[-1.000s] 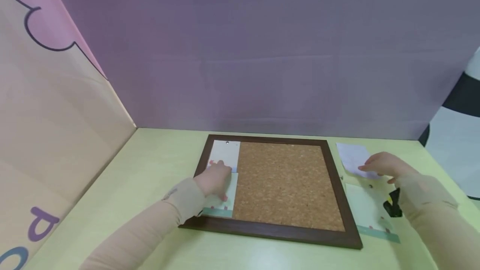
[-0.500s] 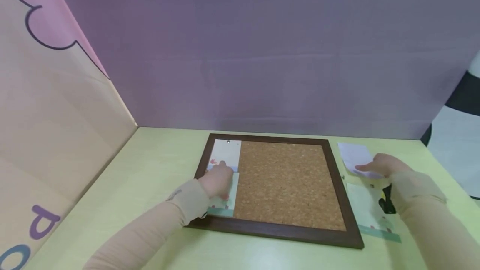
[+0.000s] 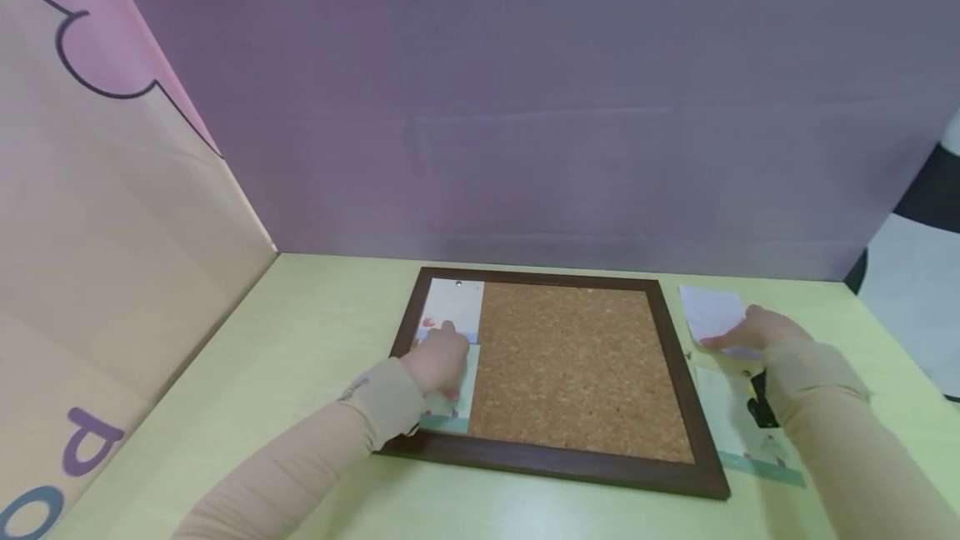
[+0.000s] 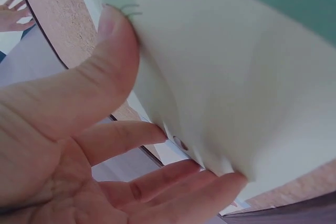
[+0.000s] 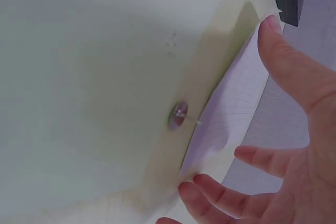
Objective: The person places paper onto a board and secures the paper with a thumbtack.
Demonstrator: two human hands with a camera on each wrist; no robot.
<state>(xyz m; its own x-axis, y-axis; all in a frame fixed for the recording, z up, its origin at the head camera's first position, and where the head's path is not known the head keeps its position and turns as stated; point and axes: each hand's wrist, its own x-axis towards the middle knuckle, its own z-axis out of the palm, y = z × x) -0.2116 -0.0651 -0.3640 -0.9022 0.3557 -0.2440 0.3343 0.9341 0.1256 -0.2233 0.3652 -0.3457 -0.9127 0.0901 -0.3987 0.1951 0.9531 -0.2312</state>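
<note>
My left hand (image 3: 438,361) rests on a green-bottomed note sheet (image 3: 453,421) on the lower left of the cork board (image 3: 577,373). In the left wrist view its thumb lies on one side of the sheet, and the fingers spread along the neighbouring edge beside a round metal thumbtack (image 4: 180,142). Over at the right, my right hand (image 3: 767,330) reaches to a lilac lined sheet (image 3: 707,307) on the table. Its thumb tip touches one corner in the right wrist view, while the fingertips are apart near the opposite end of that edge.
A white sheet (image 3: 459,300) is tacked at the board's upper left. Right of the dark wooden frame (image 3: 592,463) lies a second green-bottomed sheet (image 3: 731,419). One thumbtack (image 5: 178,115) stands near it; another tack (image 3: 687,355) sits beside the frame. A purple backdrop (image 3: 525,148) rises behind.
My right hand has moved left and lower over the lilac sheet, its thumb extending to the sheet's near left corner. My left hand stays in place on the board.
</note>
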